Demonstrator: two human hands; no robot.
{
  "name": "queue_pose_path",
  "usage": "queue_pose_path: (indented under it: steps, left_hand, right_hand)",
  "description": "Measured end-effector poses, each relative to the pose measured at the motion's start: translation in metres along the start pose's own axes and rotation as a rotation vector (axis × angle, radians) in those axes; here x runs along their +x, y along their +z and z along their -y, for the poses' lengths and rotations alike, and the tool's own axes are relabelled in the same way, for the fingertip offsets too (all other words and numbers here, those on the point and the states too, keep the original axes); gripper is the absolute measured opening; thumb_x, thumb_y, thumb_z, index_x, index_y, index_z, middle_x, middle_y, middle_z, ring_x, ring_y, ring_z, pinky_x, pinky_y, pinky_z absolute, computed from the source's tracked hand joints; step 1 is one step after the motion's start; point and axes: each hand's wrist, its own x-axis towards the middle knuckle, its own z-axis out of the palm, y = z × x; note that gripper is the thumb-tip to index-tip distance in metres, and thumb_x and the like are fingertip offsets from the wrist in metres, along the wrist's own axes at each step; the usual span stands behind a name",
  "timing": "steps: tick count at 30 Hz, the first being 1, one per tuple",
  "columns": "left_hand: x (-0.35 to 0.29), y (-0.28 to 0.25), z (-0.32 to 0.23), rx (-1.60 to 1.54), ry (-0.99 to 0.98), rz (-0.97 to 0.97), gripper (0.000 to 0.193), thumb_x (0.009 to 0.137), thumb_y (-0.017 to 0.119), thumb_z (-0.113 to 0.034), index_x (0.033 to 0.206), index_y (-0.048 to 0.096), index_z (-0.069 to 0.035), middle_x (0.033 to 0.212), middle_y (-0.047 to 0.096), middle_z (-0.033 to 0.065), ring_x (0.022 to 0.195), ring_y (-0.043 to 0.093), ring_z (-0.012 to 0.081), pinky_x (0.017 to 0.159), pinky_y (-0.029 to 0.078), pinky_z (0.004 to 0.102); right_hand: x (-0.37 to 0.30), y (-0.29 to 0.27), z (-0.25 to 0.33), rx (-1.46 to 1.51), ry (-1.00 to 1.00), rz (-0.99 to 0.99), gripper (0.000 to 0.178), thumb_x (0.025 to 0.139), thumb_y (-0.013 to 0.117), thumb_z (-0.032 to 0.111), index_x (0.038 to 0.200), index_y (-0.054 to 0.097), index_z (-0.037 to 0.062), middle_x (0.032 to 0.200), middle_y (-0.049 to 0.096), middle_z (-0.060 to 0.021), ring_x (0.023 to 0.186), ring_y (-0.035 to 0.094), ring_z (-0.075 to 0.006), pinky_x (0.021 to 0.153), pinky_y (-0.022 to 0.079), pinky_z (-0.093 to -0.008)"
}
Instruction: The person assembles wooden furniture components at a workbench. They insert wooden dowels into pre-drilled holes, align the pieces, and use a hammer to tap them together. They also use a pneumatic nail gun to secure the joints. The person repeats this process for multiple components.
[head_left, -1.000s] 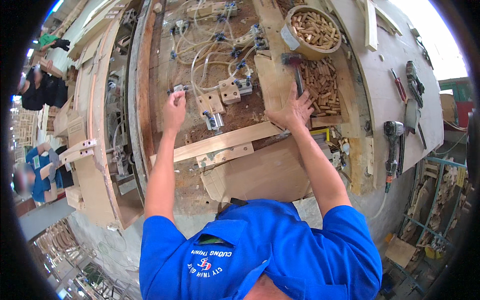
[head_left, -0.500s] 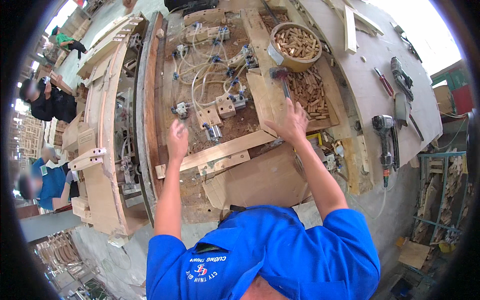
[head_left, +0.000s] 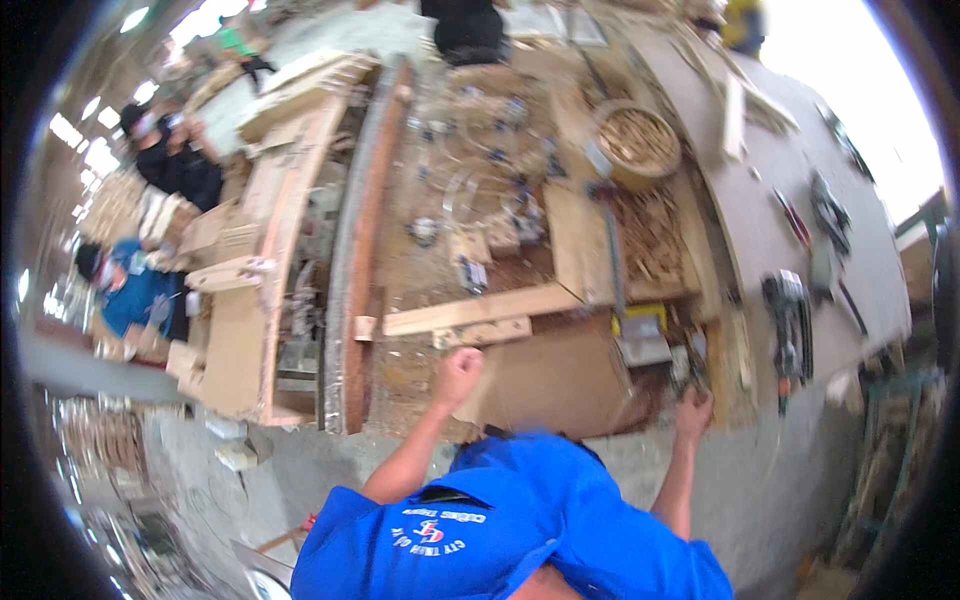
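Note:
My left hand (head_left: 460,375) is closed in a loose fist above the cardboard sheet (head_left: 555,375), near the holed wooden block (head_left: 483,333), and nothing shows in it. At the bench's near right edge, my right hand (head_left: 694,408) has curled, blurred fingers beside some small fittings (head_left: 686,362); whatever they hold is hidden. A hammer (head_left: 614,250) lies on the bench, its handle pointing toward me. Beyond the long wooden strip (head_left: 480,309) sits a jig with clear hoses and metal cylinders (head_left: 475,276).
A round tub (head_left: 597,160) of wooden dowels stands at the far right, with loose dowels (head_left: 650,240) below it. On the right-hand table are a nail gun (head_left: 789,320) and pliers (head_left: 793,218). Co-workers stand at left; another person (head_left: 468,32) is across the bench.
Both hands have drawn back toward me, the left closing and the right moving to the bench's near right edge. The hammer now lies clear of my right hand. The view has shifted.

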Motion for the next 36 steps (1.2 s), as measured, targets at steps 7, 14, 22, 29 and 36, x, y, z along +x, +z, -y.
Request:
queue_pose_path:
  steps: [7,14,22,29,36]
  left_hand:
    - [-0.017,0.044,-0.039,0.069,-0.027,0.182,0.032,0.097,0.07,-0.031,0.114,0.077,-0.006,0.102,0.08,0.0161,0.093,0.078,0.0307,0.083,0.061,0.0416]
    - [-0.033,0.062,-0.03,0.085,-0.12,0.299,0.03,0.098,0.069,-0.032,0.115,0.076,-0.007,0.102,0.08,0.0148,0.095,0.078,0.0303,0.083,0.061,0.0422]
    - [-0.028,0.063,-0.024,0.242,-0.122,0.292,0.028,0.098,0.068,-0.035,0.107,0.077,-0.011,0.095,0.08,0.013,0.088,0.078,0.0315,0.079,0.06,0.0441]
    - [-0.025,0.067,-0.019,0.196,-0.188,0.278,0.027,0.097,0.07,-0.036,0.104,0.077,-0.011,0.085,0.079,0.009,0.076,0.076,0.0243,0.07,0.058,0.0404]
    - [-0.019,0.067,-0.025,0.137,-0.191,0.294,0.027,0.097,0.07,-0.035,0.103,0.075,-0.01,0.078,0.078,0.0055,0.07,0.075,0.0192,0.067,0.057,0.0361]
  right_hand:
    - [0.038,0.007,-0.035,0.211,0.163,0.063,0.023,0.102,0.068,0.016,0.114,0.068,-0.0041,0.107,0.074,-0.0182,0.099,0.07,-0.0316,0.092,0.055,-0.0436]
    - [0.05,0.014,-0.062,0.174,-0.131,-0.083,0.019,0.108,0.065,0.02,0.119,0.066,0.0039,0.089,0.065,-0.0039,0.067,0.06,-0.0133,0.051,0.048,-0.0306]
    - [0.029,0.01,-0.035,-0.098,-0.232,-0.118,0.021,0.102,0.069,0.015,0.111,0.071,-0.0035,0.104,0.077,-0.0153,0.097,0.072,-0.0283,0.093,0.054,-0.0407]
    - [0.018,0.012,-0.022,-0.002,-0.151,-0.041,0.015,0.103,0.07,0.014,0.107,0.069,0.0,0.09,0.071,-0.0068,0.081,0.067,-0.0168,0.077,0.056,-0.0346]
    - [0.025,0.01,-0.025,-0.048,-0.247,-0.107,0.015,0.103,0.071,0.014,0.106,0.068,-0.0008,0.083,0.068,-0.0045,0.073,0.064,-0.0149,0.071,0.053,-0.0318]
